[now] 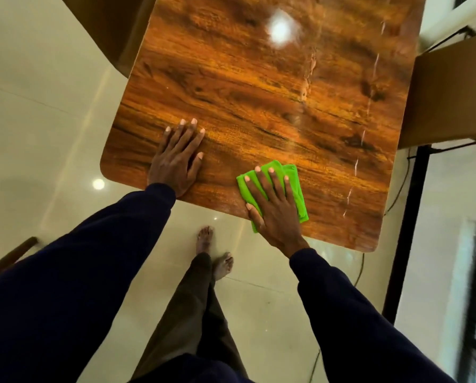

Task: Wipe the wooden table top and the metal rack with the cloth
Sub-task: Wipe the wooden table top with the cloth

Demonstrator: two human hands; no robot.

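While the right hand [274, 208] presses spread fingers on the folded green cloth [293, 179] at the wooden table top's [259, 87] near edge, the flat, spread left hand [176, 158] should brace, strokes overlapping toward the far streaks.

No text, label, brand or number can be read anywhere.

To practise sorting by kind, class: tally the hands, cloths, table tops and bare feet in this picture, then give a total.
Hands: 2, the left hand and the right hand
Cloths: 1, the green cloth
Table tops: 1, the wooden table top
Bare feet: 2, the forward foot and the rear foot
Total: 6
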